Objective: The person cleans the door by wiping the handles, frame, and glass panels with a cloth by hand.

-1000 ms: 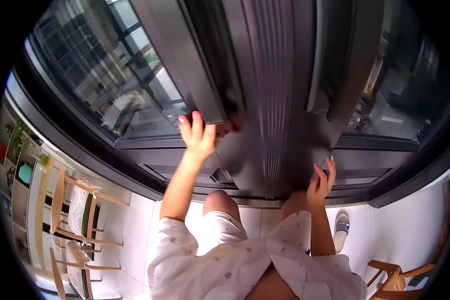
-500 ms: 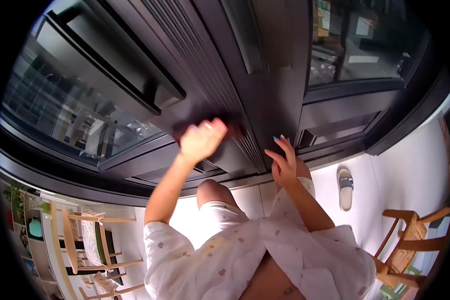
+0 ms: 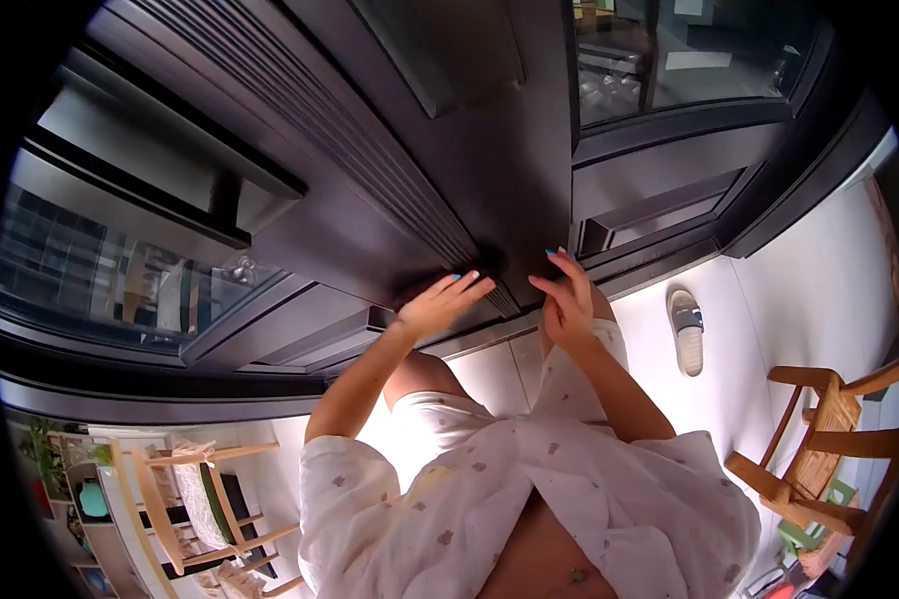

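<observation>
A door [image 3: 524, 190] with two panes [image 3: 709, 75] spans the top; by it, mid-frame, two hands: left hand [image 3: 440, 306], fingers slightly apart, right hand [image 3: 568, 311], fingers apart, bent; one slipper [image 3: 686, 334] at right

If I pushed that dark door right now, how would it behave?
The dark door would probably stay stiff, as its broad surface looks flat and unbending. Its thick frame suggests it may feel heavy to start moving. The shiny glass pane is likely its most fragile part.
</observation>
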A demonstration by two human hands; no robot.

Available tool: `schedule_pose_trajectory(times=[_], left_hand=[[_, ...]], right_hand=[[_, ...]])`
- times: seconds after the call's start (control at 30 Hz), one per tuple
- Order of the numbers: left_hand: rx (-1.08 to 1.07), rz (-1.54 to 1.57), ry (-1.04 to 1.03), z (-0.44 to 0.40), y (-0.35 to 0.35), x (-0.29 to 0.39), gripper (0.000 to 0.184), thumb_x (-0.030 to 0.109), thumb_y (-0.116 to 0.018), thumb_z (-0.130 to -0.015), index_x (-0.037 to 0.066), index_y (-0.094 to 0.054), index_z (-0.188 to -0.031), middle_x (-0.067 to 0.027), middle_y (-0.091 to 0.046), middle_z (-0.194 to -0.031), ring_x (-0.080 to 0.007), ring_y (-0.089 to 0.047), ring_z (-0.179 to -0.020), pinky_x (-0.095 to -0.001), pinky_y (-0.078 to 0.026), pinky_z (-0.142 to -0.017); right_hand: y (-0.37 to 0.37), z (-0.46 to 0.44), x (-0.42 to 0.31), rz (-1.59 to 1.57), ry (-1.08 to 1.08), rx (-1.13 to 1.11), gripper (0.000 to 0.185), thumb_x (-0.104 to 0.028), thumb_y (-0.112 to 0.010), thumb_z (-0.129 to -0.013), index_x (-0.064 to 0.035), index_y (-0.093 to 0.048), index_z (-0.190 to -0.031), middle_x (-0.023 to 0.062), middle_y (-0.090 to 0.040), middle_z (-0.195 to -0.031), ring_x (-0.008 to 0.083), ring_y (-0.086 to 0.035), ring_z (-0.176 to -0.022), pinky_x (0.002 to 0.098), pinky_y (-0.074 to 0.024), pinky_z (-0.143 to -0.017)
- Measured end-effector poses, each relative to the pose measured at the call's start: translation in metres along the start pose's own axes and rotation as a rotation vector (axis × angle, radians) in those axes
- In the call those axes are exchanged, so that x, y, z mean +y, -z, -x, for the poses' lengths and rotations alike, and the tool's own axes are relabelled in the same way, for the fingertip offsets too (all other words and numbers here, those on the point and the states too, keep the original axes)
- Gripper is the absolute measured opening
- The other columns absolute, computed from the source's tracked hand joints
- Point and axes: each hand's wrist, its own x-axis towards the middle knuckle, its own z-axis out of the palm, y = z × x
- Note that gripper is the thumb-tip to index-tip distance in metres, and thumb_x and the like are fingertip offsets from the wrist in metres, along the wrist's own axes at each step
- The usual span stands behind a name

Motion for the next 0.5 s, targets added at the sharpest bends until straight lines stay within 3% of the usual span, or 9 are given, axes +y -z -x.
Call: schedule_pose_trajectory(times=[0.07,0.13,0.2,0.23,0.3,0.37,0.43,0.47,0.5], left_hand=[[-0.064,0.043,-0.053,-0.005,0.007,-0.004,0.055,0.018,-0.044,-0.08,0.019,-0.036,-0.134,0.0067,-0.037,-0.135,-0.0137,-0.041,-0.116,-0.0264,-0.029,-0.094],[0.107,-0.048,0.078,-0.011,0.021,-0.019,0.054,0.019,-0.045,-0.08,0.022,-0.036,-0.134,0.005,-0.038,-0.135,-0.0155,-0.041,-0.115,-0.026,-0.034,-0.089],[-0.073,0.025,0.125,-0.012,0.067,-0.062,0.047,0.021,-0.048,-0.08,0.023,-0.044,-0.128,-0.0026,-0.042,-0.132,-0.0231,-0.045,-0.111,-0.0298,-0.043,-0.068],[0.197,-0.095,0.22,-0.007,0.078,-0.082,0.042,0.02,-0.049,-0.079,0.022,-0.051,-0.121,-0.0046,-0.046,-0.128,-0.0259,-0.047,-0.108,-0.0322,-0.044,-0.065],[0.508,-0.311,0.453,-0.016,0.115,-0.118,0.038,0.012,-0.049,-0.081,0.015,-0.054,-0.119,-0.0139,-0.049,-0.125,-0.0367,-0.044,-0.114,-0.0444,-0.041,-0.083],[0.801,-0.304,0.495,-0.03,0.122,-0.148,0.039,0.01,-0.048,-0.082,0.014,-0.053,-0.12,-0.0174,-0.045,-0.127,-0.0404,-0.038,-0.12,-0.0483,-0.029,-0.097],[0.679,-0.303,0.436,-0.026,0.111,-0.13,0.04,0.012,-0.049,-0.081,0.014,-0.052,-0.121,-0.0157,-0.045,-0.128,-0.0403,-0.038,-0.12,-0.0483,-0.03,-0.097],[0.654,-0.292,0.413,-0.02,0.092,-0.119,0.037,0.017,-0.053,-0.082,0.017,-0.054,-0.119,-0.0103,-0.045,-0.128,-0.0377,-0.039,-0.12,-0.0483,-0.03,-0.097],[0.647,-0.274,0.38,-0.018,0.075,-0.101,0.035,0.023,-0.055,-0.082,0.021,-0.057,-0.117,-0.004,-0.046,-0.128,-0.0315,-0.043,-0.117,-0.0421,-0.037,-0.09]], right_hand=[[0.003,0.006,-0.001,0.025,-0.014,-0.02,0.04,0.01,-0.046,-0.064,-0.0071,-0.063,-0.094,0.0147,-0.047,-0.118,0.0362,-0.044,-0.112,0.0419,-0.0376,-0.094],[0.008,0.008,0.002,0.032,-0.016,-0.023,0.04,0.011,-0.046,-0.063,-0.007,-0.063,-0.094,0.0146,-0.047,-0.118,0.0361,-0.044,-0.112,0.0419,-0.0377,-0.094],[0.013,0.006,0.003,0.044,-0.022,-0.039,0.039,0.011,-0.045,-0.063,-0.0069,-0.063,-0.094,0.0145,-0.047,-0.118,0.036,-0.044,-0.112,0.0418,-0.0377,-0.094],[0.014,0.003,0.003,0.054,-0.023,-0.039,0.04,0.011,-0.045,-0.064,-0.007,-0.063,-0.094,0.0142,-0.047,-0.118,0.0358,-0.043,-0.113,0.0417,-0.0375,-0.094],[0.013,-0.001,0.004,0.065,-0.028,-0.043,0.04,0.011,-0.045,-0.064,-0.0072,-0.064,-0.093,0.0138,-0.047,-0.118,0.0356,-0.043,-0.113,0.0417,-0.0374,-0.094],[0.01,-0.004,0.004,0.032,-0.062,-0.02,0.041,0.011,-0.045,-0.064,-0.0079,-0.063,-0.095,0.0131,-0.047,-0.119,0.0351,-0.043,-0.114,0.0421,-0.0366,-0.094],[0.007,-0.003,0.006,0.033,-0.066,-0.02,0.041,0.011,-0.045,-0.064,-0.0082,-0.063,-0.095,0.0129,-0.047,-0.119,0.0351,-0.043,-0.114,0.0421,-0.0363,-0.095],[0.005,-0.002,0.008,0.03,-0.066,-0.012,0.042,0.011,-0.045,-0.063,-0.0086,-0.063,-0.096,0.0127,-0.047,-0.119,0.0351,-0.043,-0.114,0.0421,-0.0361,-0.095],[0.005,0.001,0.01,0.033,-0.07,-0.014,0.042,0.011,-0.045,-0.063,-0.0086,-0.063,-0.096,0.0127,-0.047,-0.119,0.0351,-0.043,-0.114,0.0421,-0.0361,-0.095]])
